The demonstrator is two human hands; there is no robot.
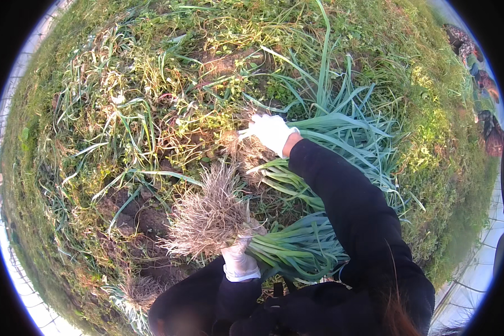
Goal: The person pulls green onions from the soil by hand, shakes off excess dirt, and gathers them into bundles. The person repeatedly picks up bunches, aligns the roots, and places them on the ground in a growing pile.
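Note:
My left hand, in a pale glove, is closed round a thick bunch of green onions in front of my knees. Its dense, dry, soil-coloured roots fan out to the left, and the long green leaves lie to the right. Farther out, my white-gloved right hand grips green onion stalks at the root end of a pile. A pale stalk end sticks out to the left of its fingers. The pile's roots lie below that hand, and my right forearm hides part of its leaves.
Low weeds and loose onion leaves cover the ground, with bare soil at left. Another rooted bunch lies at lower left. Patterned clothing, apparently of people, shows at the right rim. Pale sheeting borders the plot.

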